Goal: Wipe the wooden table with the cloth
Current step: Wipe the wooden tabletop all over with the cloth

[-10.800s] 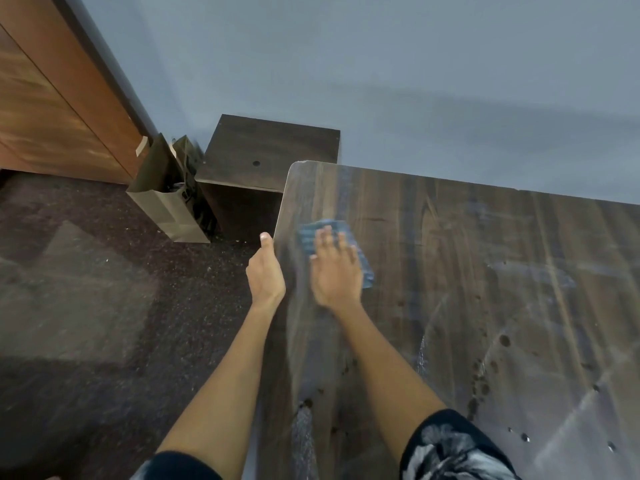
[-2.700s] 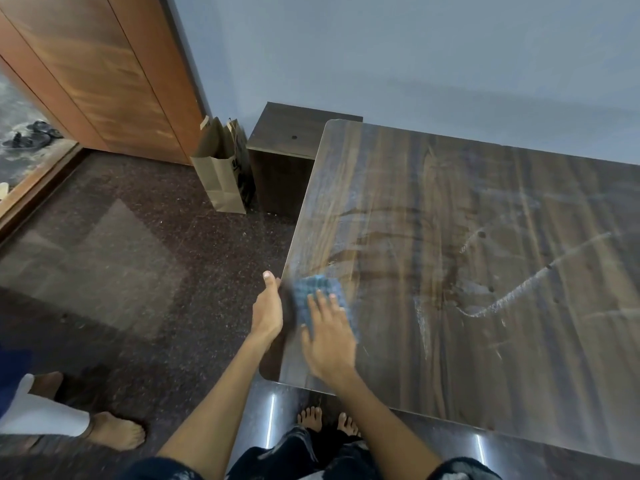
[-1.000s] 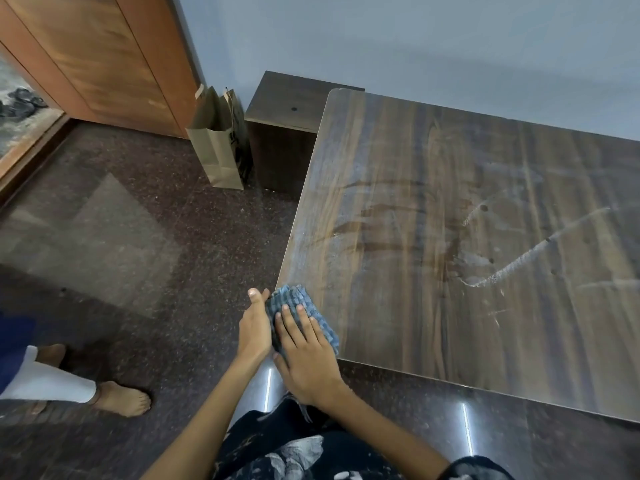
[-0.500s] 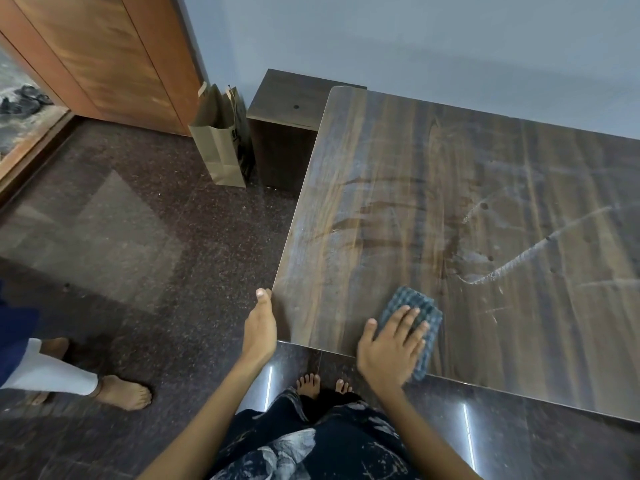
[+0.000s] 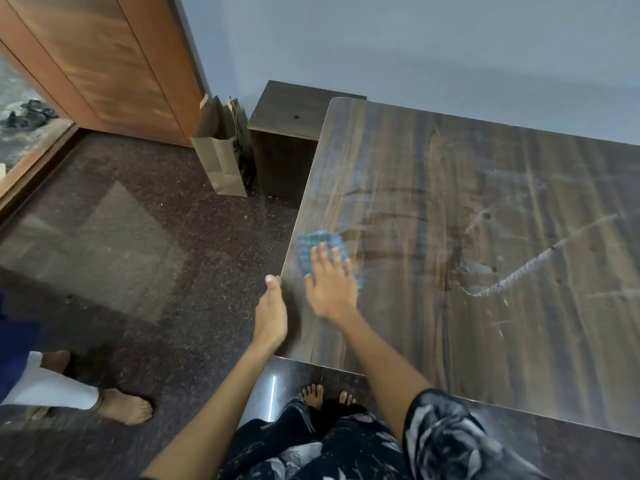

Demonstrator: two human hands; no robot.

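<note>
The wooden table point(image 5: 467, 237) fills the right half of the view, its dark top marked with pale streaks and smears. A blue checked cloth point(image 5: 320, 249) lies flat on it close to the left edge. My right hand point(image 5: 330, 287) presses down on the cloth with straight, spread fingers and covers its near part. My left hand point(image 5: 272, 311) rests against the table's left edge near the front corner, thumb up on the rim; its fingers are hidden under the edge.
A low dark cabinet point(image 5: 287, 116) stands against the wall at the table's far left corner, with a brown paper bag point(image 5: 221, 157) beside it. Another person's bare foot point(image 5: 121, 407) stands on the dark floor at lower left. A wooden door point(image 5: 104, 64) is at upper left.
My right hand has slid the cloth from the table's front edge to the left and away from me, up to the left edge. My left hand stays at the front left corner.
</note>
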